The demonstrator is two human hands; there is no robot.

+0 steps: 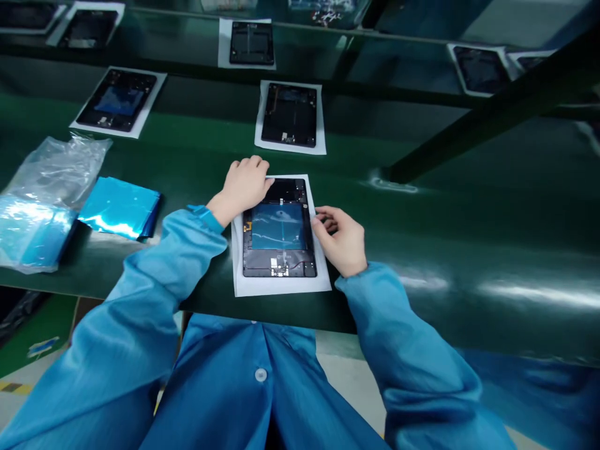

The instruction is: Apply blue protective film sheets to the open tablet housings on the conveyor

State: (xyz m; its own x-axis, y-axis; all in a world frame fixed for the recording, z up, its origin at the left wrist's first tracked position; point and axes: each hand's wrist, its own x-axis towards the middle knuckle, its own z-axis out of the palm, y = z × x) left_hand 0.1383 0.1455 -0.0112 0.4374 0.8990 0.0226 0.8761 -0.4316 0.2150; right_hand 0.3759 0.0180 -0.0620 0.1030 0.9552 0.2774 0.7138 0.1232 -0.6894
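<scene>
the opened tablet (262, 257) sits near the centre of the frame, its inner side facing up, on a white sheet (281, 287) that shows along its left, right and lower edges, all of it near the front edge of the dark green surface (450, 237). a glossy blue panel (278, 226) covers the middle of the tablet, with a small orange flex strip (248, 226) at its left. i have the hands apart, one on each side: my left hand (246, 184) lies across the tablet's upper left corner, thumb over the black housing, and my right hand (341, 240) is curled by the right edge of the tablet and sheet, thumb near the bent fingers. from here i can't tell whether either one actually grips anything. at the left of the frame i see a stack of blue film (119, 206) just beside a clear plastic bag (70, 165). beyond my hands, a second tablet (289, 119) lies on its own white sheet at upper centre, and a third tablet (117, 100), blue in its middle, at upper left. a dark post (450, 134) slants across the upper right.
</scene>
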